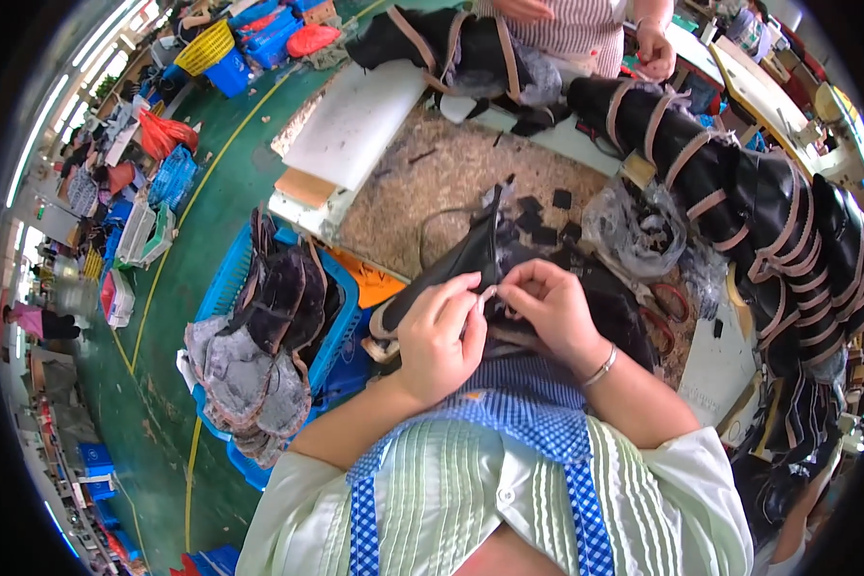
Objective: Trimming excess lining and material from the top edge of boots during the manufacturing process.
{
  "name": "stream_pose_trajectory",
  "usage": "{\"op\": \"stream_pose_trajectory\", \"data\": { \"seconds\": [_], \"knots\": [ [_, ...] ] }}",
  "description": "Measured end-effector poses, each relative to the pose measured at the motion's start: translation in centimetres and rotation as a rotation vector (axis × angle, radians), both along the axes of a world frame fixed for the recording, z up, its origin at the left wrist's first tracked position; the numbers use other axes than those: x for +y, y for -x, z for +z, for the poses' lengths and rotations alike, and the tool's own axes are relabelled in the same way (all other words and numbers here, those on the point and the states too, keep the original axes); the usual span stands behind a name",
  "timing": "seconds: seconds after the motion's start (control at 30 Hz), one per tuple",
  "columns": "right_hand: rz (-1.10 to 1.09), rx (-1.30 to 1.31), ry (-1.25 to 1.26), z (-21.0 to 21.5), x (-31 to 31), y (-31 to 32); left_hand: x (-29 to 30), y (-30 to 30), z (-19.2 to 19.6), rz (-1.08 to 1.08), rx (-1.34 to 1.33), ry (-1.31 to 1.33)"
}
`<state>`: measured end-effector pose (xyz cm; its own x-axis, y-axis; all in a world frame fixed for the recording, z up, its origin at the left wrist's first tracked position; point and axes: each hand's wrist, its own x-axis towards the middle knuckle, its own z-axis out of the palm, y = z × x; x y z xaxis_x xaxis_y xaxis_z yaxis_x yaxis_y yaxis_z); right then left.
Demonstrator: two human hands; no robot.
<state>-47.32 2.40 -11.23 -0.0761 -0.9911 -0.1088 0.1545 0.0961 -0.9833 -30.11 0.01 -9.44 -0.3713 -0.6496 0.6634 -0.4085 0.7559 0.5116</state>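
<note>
My left hand and my right hand meet fingertip to fingertip in front of my chest. Both are closed in a pinch on something small and pale, too small to name. Under and just beyond them lies a black leather piece with a raised edge, perhaps a boot upper. More dark material spreads below my right hand, partly hidden by it. Right of my right hand rest red-handled scissors. A clear plastic bag with dark bits inside sits beyond them.
Small black squares lie on the worn worktable. Banded black leather pieces line the right side. A blue basket of grey-lined pieces stands at left. A white board is at the far left corner. Opposite, another person's hand shows.
</note>
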Motion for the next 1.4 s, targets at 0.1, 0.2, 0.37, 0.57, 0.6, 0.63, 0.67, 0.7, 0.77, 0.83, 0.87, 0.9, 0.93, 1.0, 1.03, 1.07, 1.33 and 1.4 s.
{"op": "stream_pose_trajectory", "data": {
  "seconds": [0.1, 0.2, 0.37, 0.57, 0.6, 0.63, 0.67, 0.7, 0.77, 0.83, 0.87, 0.9, 0.93, 1.0, 1.03, 1.07, 1.33, 1.4],
  "knots": [
    [0.019, -0.104, -0.112, 0.7, 0.1, -0.3, 0.4, -0.1, -0.1, 0.007, 0.018, 0.021],
    [0.152, -0.142, -0.277, 0.6, -0.6, 0.1, -0.6, -0.1, -0.7, 0.045, -0.029, -0.011],
    [0.234, -0.253, -0.283, 1.0, -0.4, -0.3, 0.2, 0.3, 0.9, 0.041, -0.133, 0.242],
    [0.196, 0.382, 0.108, 1.6, -3.5, 1.5, 0.0, 2.9, -3.2, -0.464, -0.217, 0.065],
    [0.279, 0.491, 0.275, 1.0, -4.0, 2.1, -0.5, 3.2, -5.4, -0.377, -0.060, -0.375],
    [0.350, 0.603, 0.439, 0.5, -4.0, 2.8, -1.9, 2.1, -8.7, -0.141, -0.225, -0.804],
    [0.384, 0.590, 0.358, 1.2, -3.7, 3.3, -2.5, 2.1, -6.6, -0.207, -0.209, -0.674],
    [0.408, 0.617, 0.343, 1.0, -3.8, 4.3, -2.9, 2.4, -4.5, -0.272, -0.190, -0.543],
    [0.435, 0.694, 0.345, 0.7, -4.1, 5.1, -2.9, 2.7, -4.8, -0.337, 0.121, -0.704],
    [0.424, 0.656, 0.288, 0.6, -4.2, 5.0, -2.7, 3.0, -5.1, -0.267, 0.088, -0.771],
    [0.444, 0.606, 0.246, 1.5, -4.1, 4.7, -2.5, 3.0, -5.9, -0.226, 0.189, -0.852],
    [0.395, 0.584, 0.275, 1.1, -4.3, 4.3, -3.0, 2.7, -7.6, -0.254, 0.367, -0.919],
    [0.383, 0.539, 0.286, 1.1, -4.6, 4.4, -3.1, 3.4, -7.0, -0.278, 0.463, -0.950],
    [0.299, 0.537, 0.319, 0.7, -3.7, 4.0, -1.4, 4.0, -3.4, -0.337, 0.559, -0.893],
    [0.230, 0.595, 0.381, 0.4, -3.3, 3.7, -1.4, 3.3, -4.2, -0.228, 0.408, -0.834],
    [0.185, 0.653, 0.447, -0.1, -3.3, 4.2, -2.0, 2.8, -6.8, -0.201, 0.338, -0.845],
    [-0.054, 0.263, 0.248, -0.4, -3.4, 3.4, -2.7, 4.1, -3.9, -0.119, 0.443, -0.906],
    [-0.164, -0.071, 0.037, 1.1, -1.1, 3.3, -1.7, 3.2, -4.0, -0.104, 0.518, -1.064]
  ]
}}
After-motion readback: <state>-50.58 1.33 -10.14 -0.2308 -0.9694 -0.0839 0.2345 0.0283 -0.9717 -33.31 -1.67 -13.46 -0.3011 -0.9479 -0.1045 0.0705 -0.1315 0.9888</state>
